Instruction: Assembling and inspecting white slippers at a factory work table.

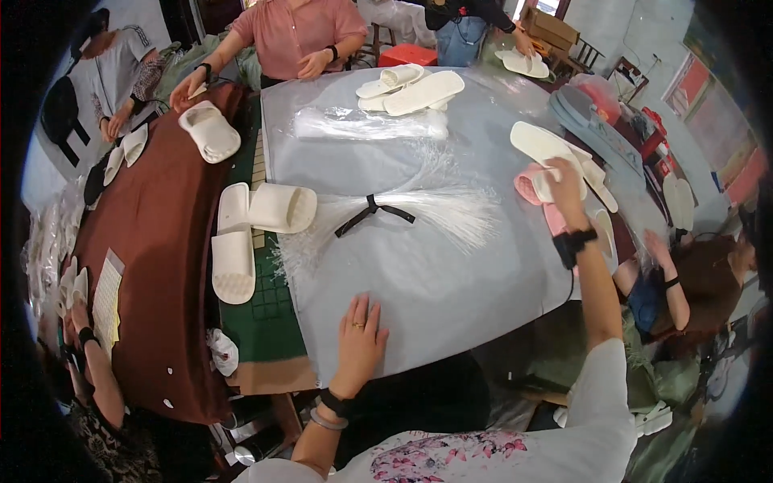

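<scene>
My left hand (361,340) lies flat on the grey sheet (419,298) near the table's front edge, fingers out and holding nothing. At the table's right side, the fingers of my right hand (568,193) close on a white slipper (543,187). Pink slippers (554,219) lie partly hidden under that hand, beside a longer white slipper (541,143). Mid-table is a fanned bundle of thin clear plastic strands (451,208), tied with a black band (372,208). Left of it rest a few white slippers (233,266).
White slippers (423,92) are piled at the back beside a clear-wrapped bundle (370,124). A brown cloth-covered table (153,266) adjoins on the left. Co-workers stand around; one in a pink shirt (299,36) reaches near another slipper (211,133). A grey-blue plastic piece (596,129) lies right.
</scene>
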Motion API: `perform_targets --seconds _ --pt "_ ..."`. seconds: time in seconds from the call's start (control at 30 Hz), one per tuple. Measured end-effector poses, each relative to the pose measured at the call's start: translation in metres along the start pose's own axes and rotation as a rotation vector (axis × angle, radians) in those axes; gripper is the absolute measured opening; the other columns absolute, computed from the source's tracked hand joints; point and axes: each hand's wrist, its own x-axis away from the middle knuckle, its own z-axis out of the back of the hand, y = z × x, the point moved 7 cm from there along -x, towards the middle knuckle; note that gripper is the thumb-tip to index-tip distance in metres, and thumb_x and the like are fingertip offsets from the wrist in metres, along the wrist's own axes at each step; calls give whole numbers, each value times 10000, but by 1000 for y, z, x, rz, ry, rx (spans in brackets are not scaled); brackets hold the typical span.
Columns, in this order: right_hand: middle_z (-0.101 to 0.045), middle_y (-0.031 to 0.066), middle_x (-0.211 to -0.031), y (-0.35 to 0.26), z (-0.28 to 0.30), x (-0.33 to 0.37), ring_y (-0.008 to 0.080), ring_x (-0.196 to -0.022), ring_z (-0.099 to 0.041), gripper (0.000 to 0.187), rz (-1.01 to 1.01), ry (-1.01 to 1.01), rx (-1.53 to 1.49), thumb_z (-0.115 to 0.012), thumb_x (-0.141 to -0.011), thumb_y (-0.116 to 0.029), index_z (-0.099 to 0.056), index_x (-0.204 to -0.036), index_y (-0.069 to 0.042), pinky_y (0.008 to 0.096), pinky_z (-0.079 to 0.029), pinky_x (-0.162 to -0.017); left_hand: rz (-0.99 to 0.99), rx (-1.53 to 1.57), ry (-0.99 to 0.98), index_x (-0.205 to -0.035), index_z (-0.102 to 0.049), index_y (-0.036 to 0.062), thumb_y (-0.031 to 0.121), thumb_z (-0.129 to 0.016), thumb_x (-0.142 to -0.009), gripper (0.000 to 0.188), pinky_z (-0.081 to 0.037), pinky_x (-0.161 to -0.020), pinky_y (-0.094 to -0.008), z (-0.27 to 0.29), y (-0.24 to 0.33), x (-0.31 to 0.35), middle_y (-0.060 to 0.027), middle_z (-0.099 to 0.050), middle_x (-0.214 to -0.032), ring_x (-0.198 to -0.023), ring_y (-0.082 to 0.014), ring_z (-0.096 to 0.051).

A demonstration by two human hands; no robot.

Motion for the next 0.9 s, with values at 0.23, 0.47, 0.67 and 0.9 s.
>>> perform_targets --seconds 0.23,0.47,0.67,0.9 --pt "-599 161 -860 45 -134 -15 327 -834 -570 161 40 -194 111 -552 -730 -106 -617 -872 -69 373 -448 -717 18 -114 -130 -1221 -412 18 213 -593 -757 535 -284 -967 -452 -3 6 -6 -186 -340 -1307 -1230 -342 -301" --pt "-621 152 -867 30 -201 1 327 -831 -582 249 -122 -380 572 -459 -815 -226 -625 -772 -46 442 -448 -713 -104 -228 -72 -1243 -367 1 264 -629 -744 622 -305 -958 -438 43 12 -97 -212 -340 -1297 -1208 -372 -313" --pt "-601 201 -866 83 -220 6 347 -825 -574 213 86 -507 580 -475 -781 -190 -602 -814 -22 434 -455 -676 -10 -332 -102 -1352 -180 26 420 -548 -774 791 -173 -1024 -474 -32 -52 -196 -196 -221 -1379 -1289 -345 -184" --pt "-478 22 -667 60 -77 33 111 -619 -476 55 -408 -242 -755 -497 -776 -30 -467 -730 -33 216 -388 -555 124 -235 -288 -1376 -95 50 557 -404 -802 826 -39 -1053 -472 -51 -101 -180 -161 -85 -1431 -1326 -322 -36"
